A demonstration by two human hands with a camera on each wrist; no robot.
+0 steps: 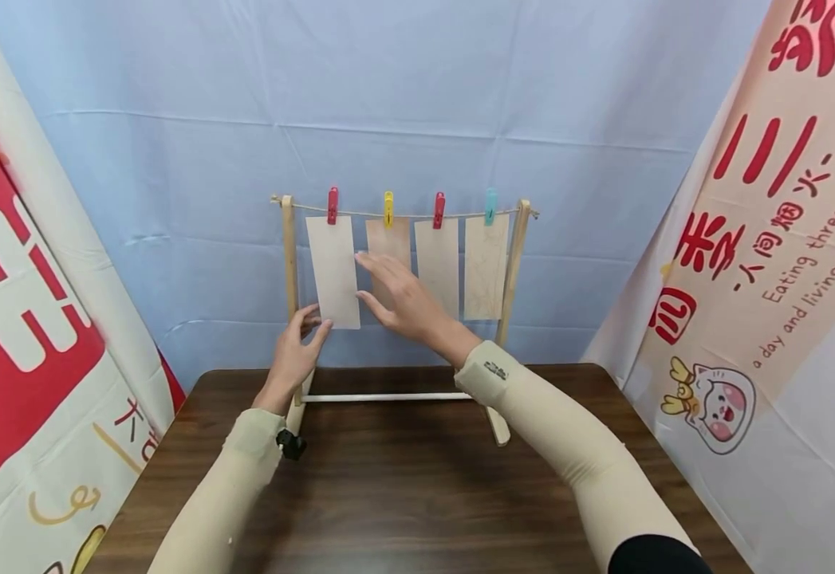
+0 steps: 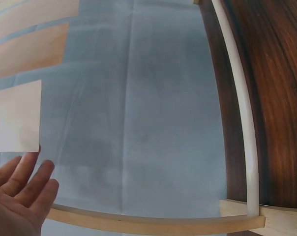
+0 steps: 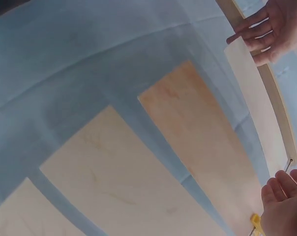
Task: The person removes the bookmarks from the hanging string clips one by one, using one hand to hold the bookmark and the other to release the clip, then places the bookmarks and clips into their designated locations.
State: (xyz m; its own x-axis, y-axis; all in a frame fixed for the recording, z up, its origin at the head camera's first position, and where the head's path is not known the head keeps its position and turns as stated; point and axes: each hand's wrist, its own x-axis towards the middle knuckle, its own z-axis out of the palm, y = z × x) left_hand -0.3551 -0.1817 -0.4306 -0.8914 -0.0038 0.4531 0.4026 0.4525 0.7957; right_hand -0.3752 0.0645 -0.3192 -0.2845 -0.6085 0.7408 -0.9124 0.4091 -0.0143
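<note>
A white rectangular sheet (image 1: 334, 275) hangs at the left end of a string, held by a red clothespin (image 1: 332, 206). My left hand (image 1: 291, 351) is at its lower left edge, with loosely spread fingers (image 2: 28, 179) beside the sheet's edge. At the opposite edge is my right hand (image 1: 403, 299), fingers extended and thumb apart, gripping nothing. It partly covers a tan sheet (image 1: 388, 235) under a yellow clothespin (image 1: 388, 209). Further right, two pale sheets hang from another red clothespin (image 1: 439, 210) and a light blue clothespin (image 1: 490, 207).
The string runs between a left wooden post (image 1: 289, 255) and a right wooden post (image 1: 519, 247). A white rod (image 1: 388, 397) joins the stand low down. It stands on a dark wooden table (image 1: 403, 494), with a light blue cloth (image 1: 209, 175) behind and printed cloths at both sides.
</note>
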